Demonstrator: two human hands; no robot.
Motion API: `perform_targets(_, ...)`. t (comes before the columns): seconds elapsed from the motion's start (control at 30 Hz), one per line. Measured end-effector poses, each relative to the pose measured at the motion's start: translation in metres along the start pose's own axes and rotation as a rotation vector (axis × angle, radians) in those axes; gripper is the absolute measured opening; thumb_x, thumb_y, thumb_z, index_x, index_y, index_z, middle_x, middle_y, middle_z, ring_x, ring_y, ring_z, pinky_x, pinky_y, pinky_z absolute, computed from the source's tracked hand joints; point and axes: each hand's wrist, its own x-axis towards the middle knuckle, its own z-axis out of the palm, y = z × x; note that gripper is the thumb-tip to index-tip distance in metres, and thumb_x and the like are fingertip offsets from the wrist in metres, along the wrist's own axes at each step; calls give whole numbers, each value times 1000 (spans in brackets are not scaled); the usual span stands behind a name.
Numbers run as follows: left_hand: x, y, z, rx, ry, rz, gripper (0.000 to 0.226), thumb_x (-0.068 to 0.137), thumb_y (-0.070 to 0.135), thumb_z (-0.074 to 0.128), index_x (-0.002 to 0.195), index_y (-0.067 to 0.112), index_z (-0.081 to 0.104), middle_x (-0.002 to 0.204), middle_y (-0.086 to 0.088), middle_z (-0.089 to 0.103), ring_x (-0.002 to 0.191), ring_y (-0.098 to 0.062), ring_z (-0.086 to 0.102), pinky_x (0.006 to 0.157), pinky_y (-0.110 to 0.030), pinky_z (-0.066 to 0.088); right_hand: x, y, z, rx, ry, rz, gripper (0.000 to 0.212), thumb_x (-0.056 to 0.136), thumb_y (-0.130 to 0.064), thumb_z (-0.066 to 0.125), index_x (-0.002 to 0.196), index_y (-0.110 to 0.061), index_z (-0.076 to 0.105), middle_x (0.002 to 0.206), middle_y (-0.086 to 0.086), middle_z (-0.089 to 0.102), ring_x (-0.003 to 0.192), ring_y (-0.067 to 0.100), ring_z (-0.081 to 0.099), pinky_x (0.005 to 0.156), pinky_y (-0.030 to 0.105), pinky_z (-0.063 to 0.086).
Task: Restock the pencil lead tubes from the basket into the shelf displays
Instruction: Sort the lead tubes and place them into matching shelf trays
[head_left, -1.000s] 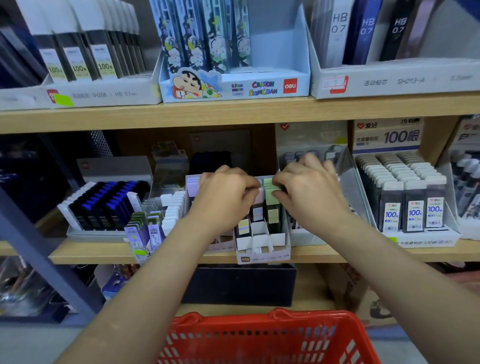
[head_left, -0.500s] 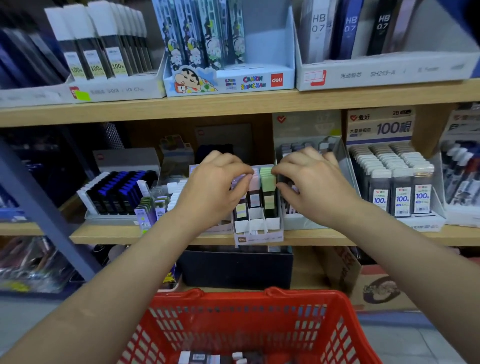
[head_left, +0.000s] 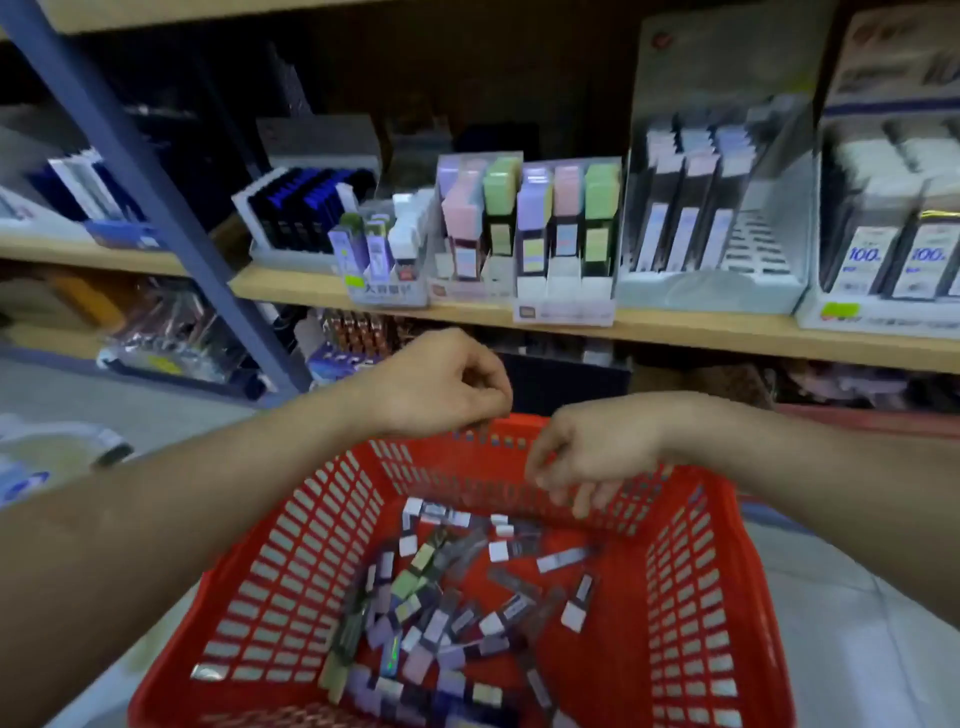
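Hands hang over the red basket (head_left: 691, 582): left hand (head_left: 441, 387) at 11 o'clock, fingers loosely curled, nothing seen in it; right hand (head_left: 587, 457) at 1 o'clock, fingers drooping, empty. Dozens of pencil lead tubes (head_left: 436, 613) lie loose inside, too blurred to count. At 12 o'clock on the shelf (head_left: 675, 332), two pastel displays (head_left: 566, 234) each show purple, pink and green rows. At 2 o'clock, packs (head_left: 865, 254) read "100".
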Motion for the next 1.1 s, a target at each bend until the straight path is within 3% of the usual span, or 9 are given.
perform_targets(0.13,-16,-53,62,75,-166,-148,14,86,10,62,89,9,76,68,13,68,58,8,56,59,-12,41,51,22,40,294,-69,271,34,104,-21,44,134,-5,48,103,18,62,99,37,65,70,36,54)
perform_targets(0.23,-28,-104,114,237,-318,-228,22,90,12,55,99,8,74,98,-5,73,81,-14,62,73,-24,47,70,45,69,598,34,419,32,103,-20,43,128,-2,52,109,20,63,105,35,65,81,41,51)
perform_targets(0.37,-44,-161,159,321,-390,-459,53,90,40,62,133,10,54,122,-10,61,107,-25,58,92,-37,48,100,74,117,1077,400,542,25,100,-14,42,79,-5,53,58,9,56,40,19,54,51,23,45)
perform_targets(0.47,-57,-181,176,320,-402,-634,105,77,66,64,152,10,17,154,-15,28,138,-34,32,110,-47,31,122,91,141,1180,569,599,21,100,-14,44,84,-5,55,81,12,56,64,25,51,61,30,43)
perform_targets(0.53,-60,-187,184,359,-456,-690,116,77,69,60,153,9,-4,160,-14,7,145,-36,13,115,-53,16,129,95,150,1169,614,618,32,102,-13,44,71,-7,51,74,9,50,61,21,46,44,24,40)
perform_targets(0.7,-50,-198,198,349,-419,-763,124,69,75,65,152,16,-6,151,-24,14,137,-45,17,111,-57,21,155,77,166,1282,550,572,13,89,-11,59,100,-7,65,110,10,67,68,29,71,50,33,54)
perform_targets(0.8,-46,-201,203,310,-342,-713,110,65,72,70,148,25,16,147,-17,20,135,-42,20,104,-60,33,170,65,161,1345,494,511,28,91,-4,48,117,-6,60,112,16,67,55,38,70,41,38,54)
perform_targets(0.97,-23,-190,215,322,-183,-451,103,70,64,71,149,27,14,151,-6,21,139,-32,19,107,-55,31,175,47,152,1455,526,553,7,93,-10,49,89,-6,54,73,12,53,58,26,55,72,45,54)
perform_targets(1.1,-6,-182,229,353,-296,-240,115,71,63,71,153,22,2,156,-6,16,142,-31,17,111,-53,27,177,56,156,1662,534,568,10,89,-14,50,85,-8,56,93,13,64,72,27,57,71,40,48)
